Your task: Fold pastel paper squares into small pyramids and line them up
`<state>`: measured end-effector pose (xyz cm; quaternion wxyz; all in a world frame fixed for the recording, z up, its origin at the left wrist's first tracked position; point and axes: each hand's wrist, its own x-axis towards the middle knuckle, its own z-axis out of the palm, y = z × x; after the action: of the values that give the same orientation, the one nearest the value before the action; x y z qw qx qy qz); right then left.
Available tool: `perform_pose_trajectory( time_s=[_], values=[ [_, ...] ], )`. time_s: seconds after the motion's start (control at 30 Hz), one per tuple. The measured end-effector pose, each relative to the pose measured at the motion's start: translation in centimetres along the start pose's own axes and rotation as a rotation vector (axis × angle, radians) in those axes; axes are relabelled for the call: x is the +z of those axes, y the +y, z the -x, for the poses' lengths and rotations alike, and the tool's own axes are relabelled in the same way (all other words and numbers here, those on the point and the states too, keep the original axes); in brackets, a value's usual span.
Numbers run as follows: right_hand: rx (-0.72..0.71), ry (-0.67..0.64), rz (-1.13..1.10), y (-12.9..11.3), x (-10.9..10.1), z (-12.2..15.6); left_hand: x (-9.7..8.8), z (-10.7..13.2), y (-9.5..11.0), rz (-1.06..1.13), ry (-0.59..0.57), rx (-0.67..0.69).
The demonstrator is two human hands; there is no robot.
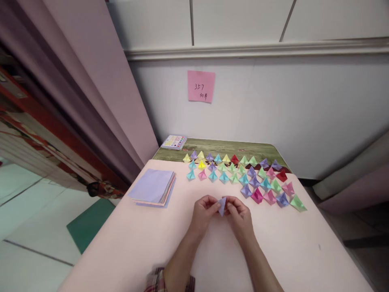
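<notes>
Hands met over the middle of the pink tabletop (127, 251): left hand (204, 211) and right hand (240, 215) were closed in toward each other, and the fingertips of both pinched one purple folded piece (222, 205).

- The piece sat exactly between the two hands, at 3 o'clock from the left and 9 o'clock from the right, so neither was nearer.
- It was held just off the tabletop. Its long axis ran roughly 12 to 6, and it seemed to narrow toward 6.
- A plaid sleeve (155, 280) showed at the left forearm, toward 7 o'clock.

Outward from the grip:
- A stack of flat sheets (152, 186), purple sheet on top, lay at 10 o'clock, well apart from the hands.
- Rows of folded pieces (243, 176) in mixed colours spread from 12 to 2 o'clock. The closest ones lay near the right hand but did not touch it.
- A paper pack (174, 142) lay at 11 o'clock by the table's far edge.
- A pink note (201, 86) was stuck on the wall (304, 105) at 12 o'clock.
</notes>
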<state>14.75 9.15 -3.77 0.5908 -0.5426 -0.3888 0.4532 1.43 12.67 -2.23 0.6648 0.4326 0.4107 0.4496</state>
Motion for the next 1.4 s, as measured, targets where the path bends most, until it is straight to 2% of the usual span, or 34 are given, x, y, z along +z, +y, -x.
perform_pose_trajectory(
  time_s=[0.13,0.27,0.37,0.43,0.63,0.77,0.9,1.1,1.27,1.4],
  values=[
    [0.043,-0.015,0.000,-0.1,-0.6,-0.1,-0.2,0.0,0.0,-0.105,-0.014,0.093],
    [0.110,-0.043,0.015,0.5,-0.7,-0.3,-0.2,0.1,0.1,-0.116,0.006,0.109],
    [0.086,-0.110,0.014,0.5,-0.5,-0.2,-0.1,0.1,0.2,-0.086,0.049,0.129],
    [0.047,-0.106,0.009,0.4,-0.4,-0.1,0.0,0.1,0.2,-0.045,0.058,0.130],
    [-0.004,-0.007,0.009,0.0,-0.3,0.1,0.1,0.1,-0.1,-0.129,-0.072,0.024],
    [-0.003,-0.060,-0.044,-0.2,-0.3,0.1,0.1,0.5,0.5,-0.235,-0.072,0.078],
    [-0.017,-0.064,0.046,-0.1,-0.5,0.1,0.5,0.9,0.6,-0.358,-0.082,0.105],
    [-0.006,0.085,0.115,-0.1,-0.8,0.0,0.7,0.5,-0.3,-0.194,-0.086,0.011],
    [0.005,0.035,0.106,-0.2,-0.7,-0.1,0.3,0.4,-0.2,-0.244,-0.037,0.063],
    [0.019,0.039,0.108,0.0,-0.8,-0.2,0.4,0.3,-0.2,-0.130,0.020,0.067]
  ],
)
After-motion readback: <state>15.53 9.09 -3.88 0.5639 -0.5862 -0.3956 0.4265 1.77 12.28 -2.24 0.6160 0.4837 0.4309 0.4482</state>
